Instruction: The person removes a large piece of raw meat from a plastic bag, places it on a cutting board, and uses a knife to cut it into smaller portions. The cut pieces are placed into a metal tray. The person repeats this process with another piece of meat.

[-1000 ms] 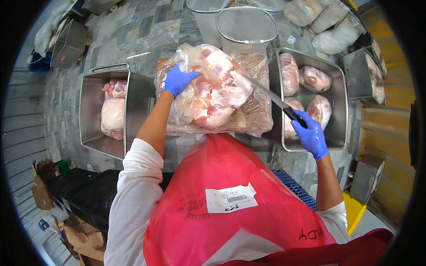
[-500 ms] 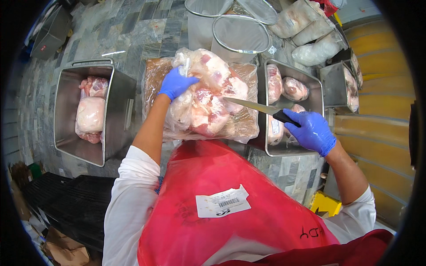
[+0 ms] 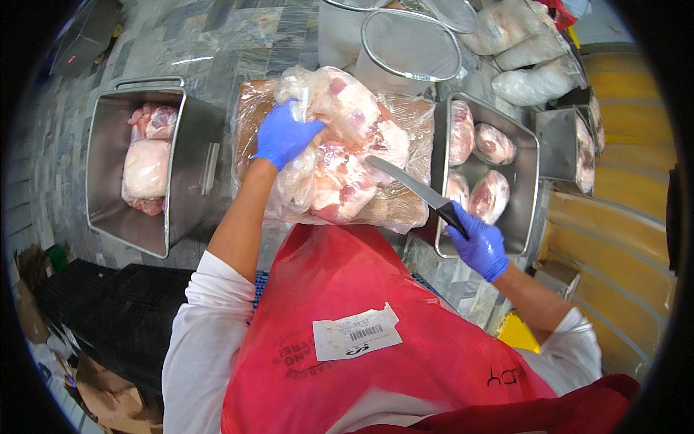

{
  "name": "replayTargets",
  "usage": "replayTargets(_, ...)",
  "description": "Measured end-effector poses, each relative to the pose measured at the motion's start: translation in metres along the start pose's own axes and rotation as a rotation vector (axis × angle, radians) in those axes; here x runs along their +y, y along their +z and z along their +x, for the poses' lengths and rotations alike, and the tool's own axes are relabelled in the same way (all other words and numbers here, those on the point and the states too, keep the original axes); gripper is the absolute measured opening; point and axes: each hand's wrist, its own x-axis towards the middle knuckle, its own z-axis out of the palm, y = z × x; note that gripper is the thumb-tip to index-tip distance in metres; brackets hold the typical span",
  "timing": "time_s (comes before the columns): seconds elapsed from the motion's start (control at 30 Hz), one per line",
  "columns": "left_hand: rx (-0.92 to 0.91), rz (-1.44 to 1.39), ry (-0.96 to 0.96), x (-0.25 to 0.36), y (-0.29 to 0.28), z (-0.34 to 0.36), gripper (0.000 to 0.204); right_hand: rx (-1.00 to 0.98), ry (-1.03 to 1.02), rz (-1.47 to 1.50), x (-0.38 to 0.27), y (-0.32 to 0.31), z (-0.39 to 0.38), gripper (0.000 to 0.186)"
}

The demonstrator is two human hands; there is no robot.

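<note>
Large pale-pink cuts of meat [image 3: 340, 184] lie on a cardboard box [image 3: 253, 94] covered with clear plastic. A clear plastic bag [image 3: 295, 177] is bunched along their left side. My left hand [image 3: 285, 134], in a blue glove, is closed on the gathered bag at the upper left of the meat. In my right hand [image 3: 478, 244], also gloved in blue, is the black handle of a long knife [image 3: 412, 184]. The blade points up and left, its tip at the meat's right side; whether it touches cannot be told.
A metal tub [image 3: 92, 173] with meat pieces stands at left, another metal tub [image 3: 533, 181] with several wrapped cuts at right. Hoop-rimmed clear bins [image 3: 412, 47] stand beyond the box. Bagged meat [image 3: 531, 79] lies at the far right. Black mats [image 3: 123, 318] are at lower left.
My right hand has come left and nearer to me, tilting the knife more steeply. My left hand keeps its hold on the bag. The whole view has shifted slightly.
</note>
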Motion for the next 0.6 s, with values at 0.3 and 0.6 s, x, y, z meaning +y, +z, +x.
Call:
replayTargets(0.3,-0.023,-0.127,-0.004,-0.033,0.005,0.012,0.063,0.128,0.146,0.108,0.016,0.171,-0.022,0.062)
replayTargets(0.6,0.031,-0.319,0.009,-0.013,0.004,-0.009,0.049,0.202,0.053,0.004,0.021,0.037,-0.03,0.046)
